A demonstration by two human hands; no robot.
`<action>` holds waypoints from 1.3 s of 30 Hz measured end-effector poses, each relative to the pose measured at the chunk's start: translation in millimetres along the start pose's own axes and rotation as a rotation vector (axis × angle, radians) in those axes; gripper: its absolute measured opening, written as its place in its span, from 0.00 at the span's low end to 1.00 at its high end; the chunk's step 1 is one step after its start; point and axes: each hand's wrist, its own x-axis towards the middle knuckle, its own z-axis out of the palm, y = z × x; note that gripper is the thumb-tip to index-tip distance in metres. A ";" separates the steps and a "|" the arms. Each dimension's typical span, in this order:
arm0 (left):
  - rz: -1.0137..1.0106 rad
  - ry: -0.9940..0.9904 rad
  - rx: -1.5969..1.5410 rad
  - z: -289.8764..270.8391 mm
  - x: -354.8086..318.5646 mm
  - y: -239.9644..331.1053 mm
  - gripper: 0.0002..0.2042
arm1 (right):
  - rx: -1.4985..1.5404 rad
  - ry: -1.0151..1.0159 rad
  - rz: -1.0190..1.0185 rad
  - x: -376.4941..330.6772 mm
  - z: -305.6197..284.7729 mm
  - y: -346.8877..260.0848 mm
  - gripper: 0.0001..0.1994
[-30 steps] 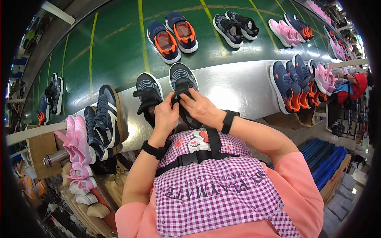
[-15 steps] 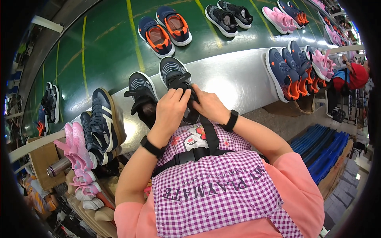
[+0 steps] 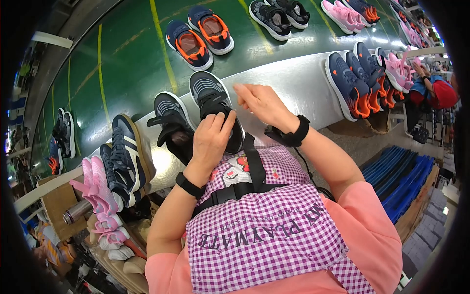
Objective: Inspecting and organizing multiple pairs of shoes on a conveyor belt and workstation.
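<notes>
Along the shiny metal ledge point(image 3: 296, 81), your left hand point(image 3: 210, 139) grips the top of the black shoe point(image 3: 213, 93); your right hand point(image 3: 264, 103) hovers beside it, curled, its grip unclear. Its mate point(image 3: 170, 107) crowds the left, orange-trimmed shoes point(image 3: 210, 27) sit beyond its toe, dark sneakers point(image 3: 128, 152) farther left.

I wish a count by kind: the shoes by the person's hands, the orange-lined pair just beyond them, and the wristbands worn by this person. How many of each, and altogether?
Black-and-grey shoes: 2
Navy shoes with orange lining: 2
Black wristbands: 2
Total: 6
</notes>
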 end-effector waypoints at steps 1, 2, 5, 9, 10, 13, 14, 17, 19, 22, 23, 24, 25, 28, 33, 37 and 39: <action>0.003 -0.021 0.033 0.2 1.1 1.3 0.15 | 0.044 -0.046 0.078 3.2 -1.7 -9.8 0.20; 0.006 -0.041 0.066 0.5 1.9 2.3 0.15 | 0.050 -0.040 0.083 7.6 1.7 -15.2 0.20; 0.027 -0.052 0.136 4.4 -0.1 0.8 0.14 | 0.101 -0.093 0.052 19.5 8.1 -19.9 0.21; 0.079 -0.063 0.198 3.6 0.7 1.1 0.15 | 0.149 -0.057 -0.018 25.6 10.6 16.5 0.20; 0.073 -0.051 0.187 5.0 0.2 0.8 0.15 | 0.261 -0.116 0.102 22.9 7.0 26.3 0.18; 0.074 -0.040 0.167 4.4 1.0 0.0 0.14 | 0.502 -0.208 0.320 11.3 8.4 51.4 0.14; 0.074 -0.036 0.164 3.7 1.4 -0.3 0.14 | 0.579 -0.216 0.368 8.5 13.9 59.4 0.14; 0.031 -0.076 0.160 2.4 0.2 0.4 0.14 | 0.734 -0.249 0.436 4.0 23.8 75.6 0.14; 0.033 -0.080 0.158 2.1 1.0 0.4 0.14 | 0.813 -0.335 0.518 4.7 29.0 79.7 0.13; 0.027 -0.081 0.162 2.2 2.4 1.5 0.14 | 0.875 -0.367 0.534 4.7 31.1 82.6 0.13; 0.029 -0.076 0.164 2.4 3.2 1.8 0.14 | 0.887 -0.380 0.539 4.9 32.2 84.1 0.13; 0.031 -0.070 0.167 2.2 3.4 1.9 0.14 | 0.891 -0.383 0.538 5.0 33.1 85.9 0.13; 0.031 -0.073 0.170 2.5 3.5 2.1 0.14 | 0.924 -0.392 0.555 5.4 33.7 88.0 0.13; 0.038 -0.051 0.148 4.8 3.6 2.7 0.14 | 0.966 -0.420 0.608 7.8 35.8 93.6 0.13; 0.039 -0.073 0.179 -0.5 3.5 -2.1 0.12 | 0.975 -0.490 0.678 7.9 44.8 96.0 0.15; -0.020 -0.100 0.086 -19.2 7.8 1.2 0.13 | 0.730 -0.276 0.547 0.2 52.4 81.4 0.18; -0.075 -0.075 0.072 -34.1 2.7 3.4 0.14 | 0.199 0.042 -0.007 -7.2 40.1 70.8 0.17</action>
